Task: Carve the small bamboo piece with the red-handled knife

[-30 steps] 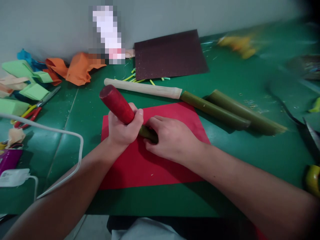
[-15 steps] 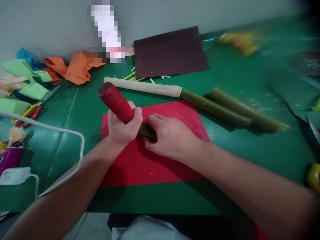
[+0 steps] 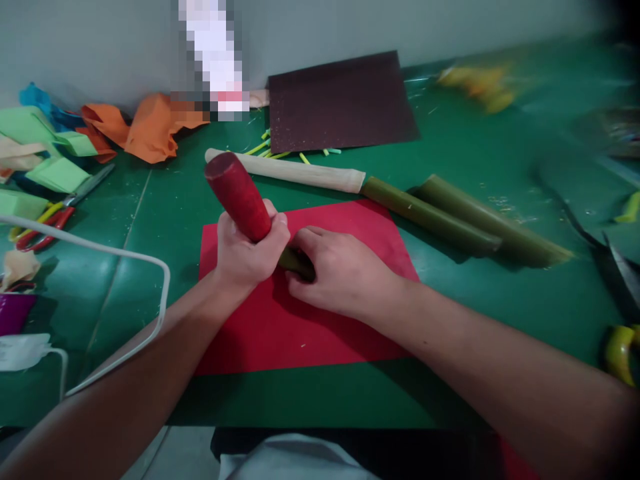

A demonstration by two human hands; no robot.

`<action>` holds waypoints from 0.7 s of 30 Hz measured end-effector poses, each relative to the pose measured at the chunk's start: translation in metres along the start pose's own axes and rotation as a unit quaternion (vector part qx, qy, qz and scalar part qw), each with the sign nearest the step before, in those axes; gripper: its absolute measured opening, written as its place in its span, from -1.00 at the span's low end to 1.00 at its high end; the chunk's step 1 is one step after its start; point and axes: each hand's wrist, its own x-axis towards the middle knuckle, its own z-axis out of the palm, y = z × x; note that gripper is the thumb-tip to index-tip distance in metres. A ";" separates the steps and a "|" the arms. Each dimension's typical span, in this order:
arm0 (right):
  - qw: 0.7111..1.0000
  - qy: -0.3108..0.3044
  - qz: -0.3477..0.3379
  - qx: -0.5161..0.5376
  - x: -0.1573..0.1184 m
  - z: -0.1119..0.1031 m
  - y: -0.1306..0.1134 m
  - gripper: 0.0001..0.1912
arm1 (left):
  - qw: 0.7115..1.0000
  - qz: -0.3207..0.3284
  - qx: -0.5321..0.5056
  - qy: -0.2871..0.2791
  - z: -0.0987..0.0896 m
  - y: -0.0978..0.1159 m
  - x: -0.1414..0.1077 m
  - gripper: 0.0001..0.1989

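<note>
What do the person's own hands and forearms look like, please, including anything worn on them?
The left hand and right hand are bare: no gloves, rings or wristwatch show, though some fingers are partly hidden. No sleeve shows on the left forearm or the right forearm, which bears a small dark spot.

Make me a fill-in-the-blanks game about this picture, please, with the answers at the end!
1. The thick cylinder sticking up from the left hand is coloured ____.
2. The right hand touches a narrow shaft that is coloured ____.
3. The number of green tubes lying to the right of the pale stick is ____.
4. The cable curving by the left forearm is coloured ____.

Missing words: red; green; two; white.
</note>
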 end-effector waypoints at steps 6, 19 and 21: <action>1.000 0.000 0.003 0.000 0.000 0.000 0.002 -0.86 | 1.000 -0.011 -0.026 0.001 0.000 -0.001 -0.001 -0.73; 1.000 0.009 0.003 0.005 0.001 0.000 0.001 -0.84 | 1.000 0.029 -0.012 0.003 0.000 -0.006 -0.003 -0.74; 1.000 0.005 -0.006 0.011 0.001 -0.001 0.002 -0.84 | 1.000 0.023 -0.018 -0.009 -0.001 -0.006 -0.002 -0.73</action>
